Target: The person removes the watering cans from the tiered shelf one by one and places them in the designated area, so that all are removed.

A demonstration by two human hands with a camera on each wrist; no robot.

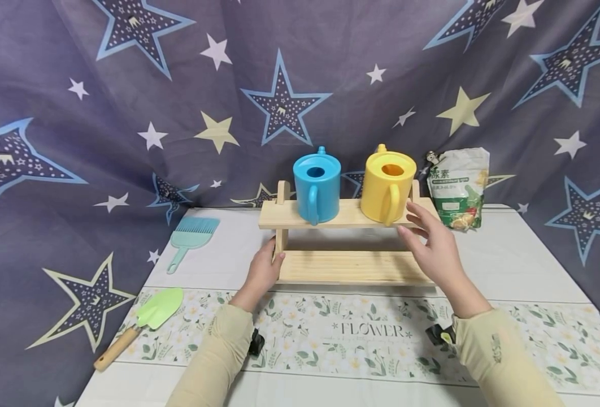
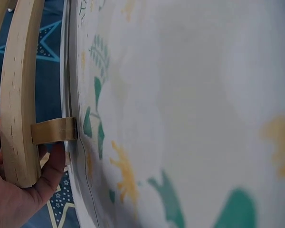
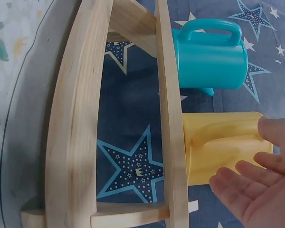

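A two-tier wooden rack (image 1: 351, 267) stands on the table, with a blue watering can (image 1: 325, 189) and a yellow watering can (image 1: 376, 198) side by side on its upper board. My left hand (image 1: 262, 272) grips the left end of the lower board; in the left wrist view its thumb and fingers curl round the wood (image 2: 20, 118). Beside the yellow can's handle, my right hand (image 1: 439, 254) has its fingers spread and loosely bent. The right wrist view shows these fingers (image 3: 247, 183) close to the can without wrapping round it; whether they touch it I cannot tell.
Right of the rack stands a white and green pouch (image 1: 457, 189). On the left lie a light-blue brush (image 1: 193, 237) and a green trowel (image 1: 160, 308) with a wooden handle. A starry curtain (image 1: 279, 68) hangs behind the table, whose cloth (image 1: 371, 362) has a floral band.
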